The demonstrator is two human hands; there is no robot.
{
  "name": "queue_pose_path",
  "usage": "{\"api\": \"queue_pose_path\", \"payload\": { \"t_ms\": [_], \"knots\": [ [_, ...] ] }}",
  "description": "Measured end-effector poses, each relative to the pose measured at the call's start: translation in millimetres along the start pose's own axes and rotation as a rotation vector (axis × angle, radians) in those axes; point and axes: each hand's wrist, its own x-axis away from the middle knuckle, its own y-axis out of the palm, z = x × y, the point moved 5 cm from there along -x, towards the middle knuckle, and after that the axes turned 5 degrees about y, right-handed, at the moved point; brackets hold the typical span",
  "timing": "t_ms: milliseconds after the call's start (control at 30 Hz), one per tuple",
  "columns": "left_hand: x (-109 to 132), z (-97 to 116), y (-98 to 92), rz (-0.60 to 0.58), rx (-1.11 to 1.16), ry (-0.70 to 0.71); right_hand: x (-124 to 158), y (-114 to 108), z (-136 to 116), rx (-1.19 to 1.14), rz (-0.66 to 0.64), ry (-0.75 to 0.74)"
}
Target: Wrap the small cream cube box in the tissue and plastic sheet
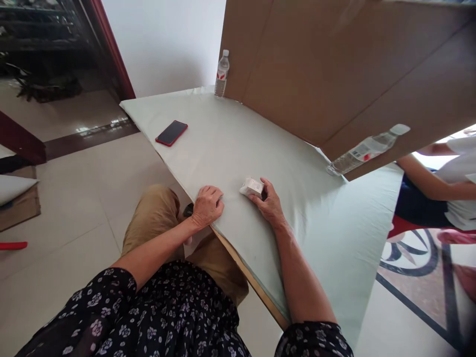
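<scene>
My right hand [270, 204] grips a small white box [252, 187] just above or on the pale green tablecloth [238, 148]; the thumb is on its near side and the fingers wrap its right end. Fine print on the box is too small to read. To the left, my left hand [207, 206] lies at the near table edge with its fingers curled in. Nothing shows in it, though its underside is hidden. A gap of bare cloth separates this hand from the box.
A phone with a red rim [171, 133] lies at the table's left. A big cardboard panel [316, 69] stands across the far side, with one water bottle [222, 74] at its left end and another bottle [368, 150] toward the right. Beyond it, a person's arm [427, 181] shows.
</scene>
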Motion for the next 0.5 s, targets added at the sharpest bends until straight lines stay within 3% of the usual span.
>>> {"api": "queue_pose_path", "payload": {
  "t_ms": [500],
  "knots": [
    [1, -2, -2.0, 0.040, -0.009, 0.013, 2, 0, -11, 0.045, -0.013, -0.022]
  ]
}}
